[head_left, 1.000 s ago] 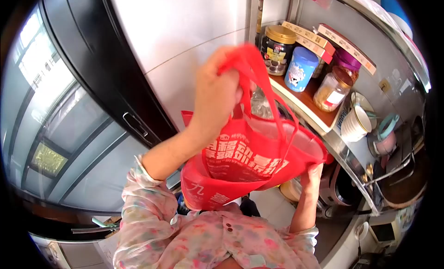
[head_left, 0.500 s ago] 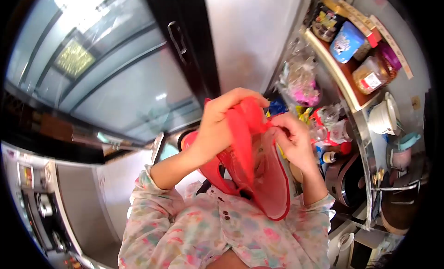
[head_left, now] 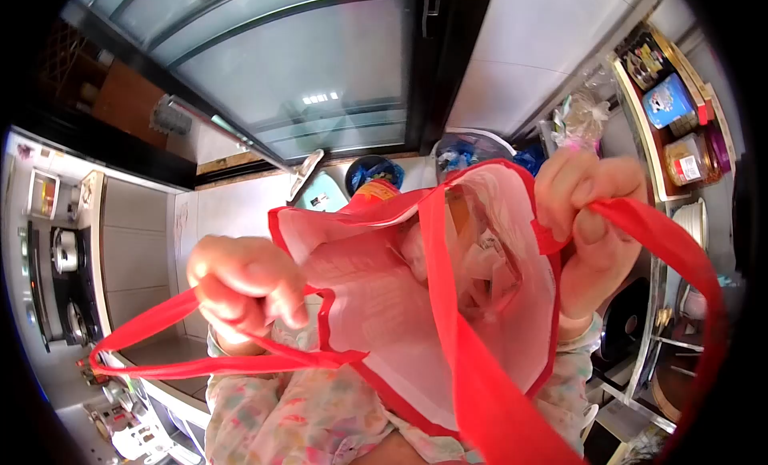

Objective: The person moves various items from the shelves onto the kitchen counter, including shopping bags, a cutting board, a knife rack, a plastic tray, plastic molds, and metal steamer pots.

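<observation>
A red fabric bag is spread open in front of my body, its pale inner lining facing up. Inside it, toward the right, lie clear plastic packaging and whitish items that I cannot make out exactly. My left hand is closed round one red strap, which loops out to the left. On the other side, my right hand grips the bag's upper right edge and the other strap. That strap arcs out to the right and crosses in front of the bag's opening.
Jars and a blue tub stand on a shelf at the upper right. Beyond the bag are a dark bin with a blue liner, a dustpan and a glass door. A pot stands at the far left.
The bag has gone from bunched between both hands to spread wide, showing its inside. My hands have moved apart, and the view has turned toward the door and floor.
</observation>
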Tool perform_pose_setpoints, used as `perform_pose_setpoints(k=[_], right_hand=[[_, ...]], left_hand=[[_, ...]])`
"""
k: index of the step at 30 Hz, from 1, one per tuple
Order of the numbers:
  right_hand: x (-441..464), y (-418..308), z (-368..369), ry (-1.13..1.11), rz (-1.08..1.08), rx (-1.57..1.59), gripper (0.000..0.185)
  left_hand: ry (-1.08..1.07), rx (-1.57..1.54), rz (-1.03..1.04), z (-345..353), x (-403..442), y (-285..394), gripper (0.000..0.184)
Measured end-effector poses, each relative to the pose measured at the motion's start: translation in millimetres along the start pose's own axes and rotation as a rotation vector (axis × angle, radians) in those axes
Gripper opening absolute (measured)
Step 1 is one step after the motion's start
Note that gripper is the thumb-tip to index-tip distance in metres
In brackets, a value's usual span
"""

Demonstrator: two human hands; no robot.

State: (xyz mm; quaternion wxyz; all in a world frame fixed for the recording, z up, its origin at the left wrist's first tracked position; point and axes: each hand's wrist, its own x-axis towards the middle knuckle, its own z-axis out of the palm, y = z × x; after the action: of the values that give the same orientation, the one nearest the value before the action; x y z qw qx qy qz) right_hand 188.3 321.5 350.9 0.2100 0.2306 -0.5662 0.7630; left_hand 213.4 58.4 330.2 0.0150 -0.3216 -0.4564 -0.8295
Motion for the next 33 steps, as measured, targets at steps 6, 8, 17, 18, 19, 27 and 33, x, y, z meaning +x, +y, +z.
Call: perform_pose_setpoints(k=[6,8,17,18,19,27,33], right_hand=[[3.5,-11.7,110.2,-0.134,0.002,0.159,0.017],[8.8,-11.2,140.7,-0.223,-0.017,0.193,0.013],[1.9,1.6,311.2,-0.574,-0.011,0.525,0.021],[2.5,8.8,323.0,-0.644,0.016,0.558,0.023],[3.4,15.5,334.8,-0.713,0.046,0.587,0.026],[22.3,87.2,443.3,-0.818,-0.018,0.767,0.016],[-3.0,165.1,552.3,-1.019,0.332,0.409,0.016]], left_hand=[[-0.236,-0.047,0.061,-51.7,-55.9,130.5,0.023],[-0.203,-0.071,0.193,-61.9,-84.0,169.1,0.018],[-0.357,0.153,0.573,-66.0,-186.9,295.7,0.007],[-0.281,0.231,0.512,-65.4,-206.1,308.9,0.017],[-0.199,0.312,0.444,-56.1,-220.0,304.4,0.028],[0.213,0.669,0.328,-67.0,-271.8,327.2,0.052],[0.591,0.851,0.495,-184.6,-250.8,316.4,0.018]])
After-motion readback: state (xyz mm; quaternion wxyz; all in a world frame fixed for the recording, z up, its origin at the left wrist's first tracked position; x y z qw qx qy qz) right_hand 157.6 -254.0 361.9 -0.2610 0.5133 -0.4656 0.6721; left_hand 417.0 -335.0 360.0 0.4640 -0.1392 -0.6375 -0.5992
